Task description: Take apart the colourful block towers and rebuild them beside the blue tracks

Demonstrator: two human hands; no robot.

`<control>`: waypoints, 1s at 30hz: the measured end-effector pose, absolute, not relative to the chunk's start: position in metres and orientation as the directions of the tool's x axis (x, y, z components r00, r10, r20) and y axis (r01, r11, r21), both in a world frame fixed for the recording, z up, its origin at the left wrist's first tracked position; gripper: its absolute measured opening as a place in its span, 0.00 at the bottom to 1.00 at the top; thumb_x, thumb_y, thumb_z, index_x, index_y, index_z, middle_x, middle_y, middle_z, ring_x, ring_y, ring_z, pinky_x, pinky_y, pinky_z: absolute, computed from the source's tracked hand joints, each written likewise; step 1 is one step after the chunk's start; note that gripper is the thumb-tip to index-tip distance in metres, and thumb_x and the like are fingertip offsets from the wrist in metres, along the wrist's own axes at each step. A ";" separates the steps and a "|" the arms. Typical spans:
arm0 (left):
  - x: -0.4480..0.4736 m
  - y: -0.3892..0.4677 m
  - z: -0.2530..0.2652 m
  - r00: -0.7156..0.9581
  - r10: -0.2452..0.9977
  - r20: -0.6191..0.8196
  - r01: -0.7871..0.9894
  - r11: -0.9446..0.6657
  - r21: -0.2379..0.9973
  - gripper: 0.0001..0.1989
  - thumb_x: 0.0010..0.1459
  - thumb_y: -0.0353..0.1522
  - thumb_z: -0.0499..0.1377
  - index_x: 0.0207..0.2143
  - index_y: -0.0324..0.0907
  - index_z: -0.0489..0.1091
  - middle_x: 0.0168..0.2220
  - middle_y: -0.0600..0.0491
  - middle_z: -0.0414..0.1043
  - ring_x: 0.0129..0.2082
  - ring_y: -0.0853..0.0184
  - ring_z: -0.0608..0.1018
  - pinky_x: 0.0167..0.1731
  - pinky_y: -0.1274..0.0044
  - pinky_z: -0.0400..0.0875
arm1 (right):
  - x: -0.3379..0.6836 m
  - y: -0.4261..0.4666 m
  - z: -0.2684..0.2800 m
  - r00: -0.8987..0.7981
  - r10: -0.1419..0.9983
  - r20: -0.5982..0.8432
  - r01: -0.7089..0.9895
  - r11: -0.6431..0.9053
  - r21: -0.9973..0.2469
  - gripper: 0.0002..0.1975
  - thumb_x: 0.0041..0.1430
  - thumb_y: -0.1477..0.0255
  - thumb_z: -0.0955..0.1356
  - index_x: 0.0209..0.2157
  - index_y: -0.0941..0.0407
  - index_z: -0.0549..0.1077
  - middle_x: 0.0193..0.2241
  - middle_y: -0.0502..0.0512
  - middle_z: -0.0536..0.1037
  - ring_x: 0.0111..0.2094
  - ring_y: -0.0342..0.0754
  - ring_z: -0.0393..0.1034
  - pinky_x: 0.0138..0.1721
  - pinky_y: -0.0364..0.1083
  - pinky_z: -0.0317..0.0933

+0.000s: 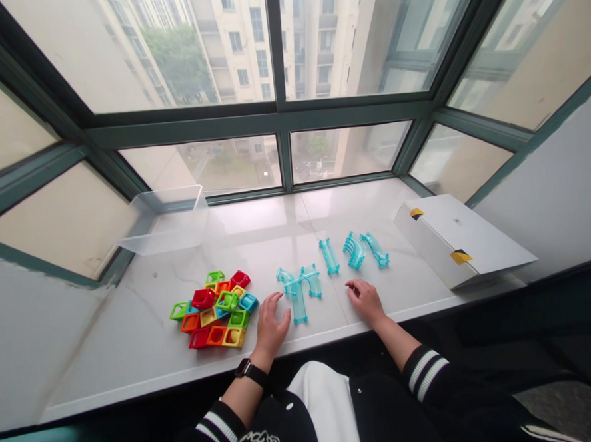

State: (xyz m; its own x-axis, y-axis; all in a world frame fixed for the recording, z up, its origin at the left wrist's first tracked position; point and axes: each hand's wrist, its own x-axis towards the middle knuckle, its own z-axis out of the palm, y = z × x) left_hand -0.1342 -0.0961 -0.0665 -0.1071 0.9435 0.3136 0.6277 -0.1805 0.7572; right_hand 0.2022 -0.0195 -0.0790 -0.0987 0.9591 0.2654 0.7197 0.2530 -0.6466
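Observation:
My left hand [272,326] rests on the white sill, fingers apart and holding nothing. It lies between a heap of coloured cube blocks [216,312] and a small group of translucent blue track pieces [299,304]. The blocks are red, orange, yellow, green and blue, with round openings. Fingers loosely curled and not joined, my right hand [365,300] is on the sill with nothing in it. Beyond it lie a straight track piece [330,256], a curved track piece [354,249] that looks like several stacked together, and another bent track piece [376,251].
A transparent plastic bin [176,241] stands at the back left of the sill [256,230]. At the right is a white box [469,237] with black-and-yellow tabs. Window frames [282,122] close off the back and sides. The sill's front edge runs just before my body.

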 end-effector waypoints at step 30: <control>-0.133 -0.096 -0.069 -0.065 0.954 0.293 0.640 -0.186 0.746 0.24 0.64 0.38 0.62 0.62 0.47 0.70 0.65 0.43 0.70 0.66 0.50 0.72 0.67 0.52 0.66 | 0.104 0.003 -0.054 -0.475 0.841 0.258 0.570 0.517 -0.638 0.15 0.66 0.75 0.70 0.51 0.51 0.83 0.53 0.61 0.81 0.55 0.57 0.77 0.60 0.59 0.71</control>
